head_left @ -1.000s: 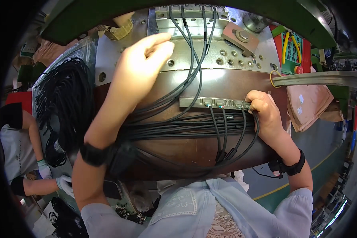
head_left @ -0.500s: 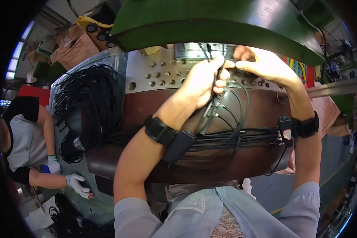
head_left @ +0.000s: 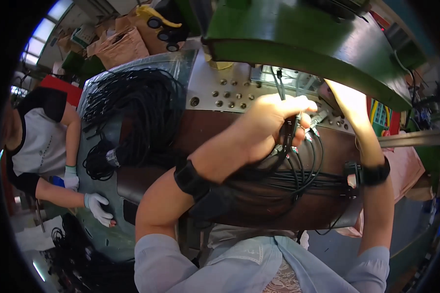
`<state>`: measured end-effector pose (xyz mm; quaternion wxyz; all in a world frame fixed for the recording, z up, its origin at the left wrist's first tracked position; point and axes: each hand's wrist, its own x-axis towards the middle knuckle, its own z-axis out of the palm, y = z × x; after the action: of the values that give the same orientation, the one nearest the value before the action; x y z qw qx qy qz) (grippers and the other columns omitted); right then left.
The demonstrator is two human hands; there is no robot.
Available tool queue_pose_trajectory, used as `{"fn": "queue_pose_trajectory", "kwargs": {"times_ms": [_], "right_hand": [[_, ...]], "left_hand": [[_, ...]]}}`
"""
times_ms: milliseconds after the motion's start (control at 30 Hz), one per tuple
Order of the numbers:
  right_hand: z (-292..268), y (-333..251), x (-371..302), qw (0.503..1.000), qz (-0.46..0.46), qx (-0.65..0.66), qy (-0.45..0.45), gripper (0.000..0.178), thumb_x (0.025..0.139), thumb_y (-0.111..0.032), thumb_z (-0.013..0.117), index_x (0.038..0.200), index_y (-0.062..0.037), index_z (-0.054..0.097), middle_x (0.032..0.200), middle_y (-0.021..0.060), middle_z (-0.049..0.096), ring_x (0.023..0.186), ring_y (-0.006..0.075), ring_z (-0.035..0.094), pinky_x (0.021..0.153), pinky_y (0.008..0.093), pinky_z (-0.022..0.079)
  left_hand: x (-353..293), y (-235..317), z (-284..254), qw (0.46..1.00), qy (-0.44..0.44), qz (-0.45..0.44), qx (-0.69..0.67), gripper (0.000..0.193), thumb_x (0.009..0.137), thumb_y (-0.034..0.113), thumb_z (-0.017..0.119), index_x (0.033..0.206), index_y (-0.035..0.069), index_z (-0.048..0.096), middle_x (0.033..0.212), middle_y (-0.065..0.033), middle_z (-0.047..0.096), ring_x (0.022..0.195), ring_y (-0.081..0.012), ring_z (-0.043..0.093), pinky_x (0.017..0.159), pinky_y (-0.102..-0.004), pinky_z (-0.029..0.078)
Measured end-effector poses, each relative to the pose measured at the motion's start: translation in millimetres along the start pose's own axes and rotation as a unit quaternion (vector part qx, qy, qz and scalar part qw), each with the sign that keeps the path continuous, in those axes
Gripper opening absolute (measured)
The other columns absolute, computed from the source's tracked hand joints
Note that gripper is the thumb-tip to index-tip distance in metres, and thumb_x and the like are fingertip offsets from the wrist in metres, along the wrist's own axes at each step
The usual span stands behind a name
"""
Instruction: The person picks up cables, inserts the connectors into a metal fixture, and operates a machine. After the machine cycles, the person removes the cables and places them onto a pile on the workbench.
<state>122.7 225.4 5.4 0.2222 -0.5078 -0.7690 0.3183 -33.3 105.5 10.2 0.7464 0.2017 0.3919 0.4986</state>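
My left hand (head_left: 278, 117) is closed around several thin black cables (head_left: 291, 131), its thumb stretched along the top. Small metal connectors (head_left: 319, 117) stick out beside its fingers, with cable loops hanging below them. My right hand (head_left: 336, 87) reaches up beneath the green machine's edge; its fingers are hidden there, so I cannot tell what they touch. Further lengths of black cable (head_left: 303, 183) lie across the brown padded surface (head_left: 210, 132) under my forearms. Two thin cables run up from my left hand toward a brightly lit part (head_left: 274, 74) of the machine.
The green machine body (head_left: 308, 36) overhangs the work area. Below it lies a metal plate with bolts (head_left: 220, 93). A thick bundle of black cables (head_left: 151, 93) rests to the left. At far left, a co-worker's gloved hand (head_left: 99, 207) rests on the table. A metal bar (head_left: 415, 137) juts in from the right.
My left hand keeps the cables and has turned, coming nearer the connectors. My right hand has left its place beside the left hand and gone up under the machine's edge. The view has shifted.
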Motion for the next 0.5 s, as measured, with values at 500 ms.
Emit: {"fn": "queue_pose_trajectory", "kwargs": {"times_ms": [500], "right_hand": [[52, -13, -7, 0.935, -0.322, 0.033, -0.141, 0.027, 0.086, -0.024, 0.056, 0.098, -0.0014, 0.063, 0.082, 0.0055, 0.062, 0.074, 0.0146, 0.055, 0.068, 0.0282, 0.044]], "left_hand": [[-145, 99, -127, 0.855, 0.229, 0.463, 0.053, 0.030, 0.096, 0.029, 0.037, 0.073, 0.011, 0.043, 0.058, -0.0006, 0.040, 0.049, -0.0134, 0.041, 0.045, -0.0236, 0.035]]}}
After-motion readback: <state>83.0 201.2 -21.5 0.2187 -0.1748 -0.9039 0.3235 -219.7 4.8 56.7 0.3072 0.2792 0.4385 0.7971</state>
